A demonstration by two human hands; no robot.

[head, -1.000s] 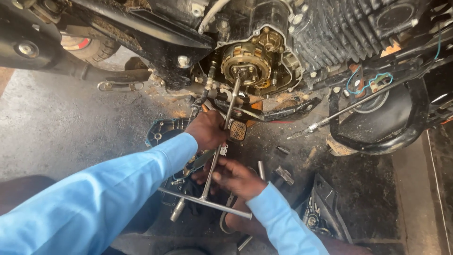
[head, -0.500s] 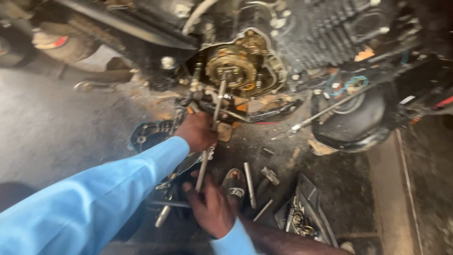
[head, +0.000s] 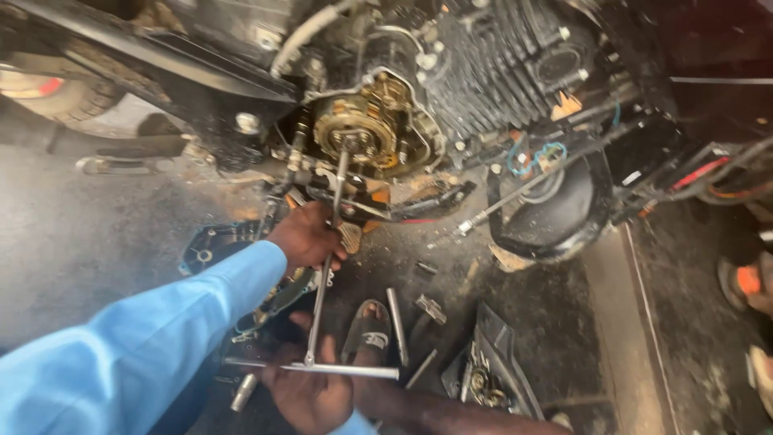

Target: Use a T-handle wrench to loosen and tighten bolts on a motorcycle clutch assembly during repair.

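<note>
1. A grey concrete floor (head: 72, 242) fills the left side, dusty and stained.
2. Nearer the middle, the ground (head: 555, 322) turns dark and oily.
3. A pale raised strip (head: 624, 322) runs down the right side.
4. Daylight falls from the left; the upper right corner lies in deep shadow.

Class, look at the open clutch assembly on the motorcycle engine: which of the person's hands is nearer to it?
Left. The left hand grips the T-handle wrench shaft just below the clutch assembly; the right hand holds the crossbar, farther away.
</note>
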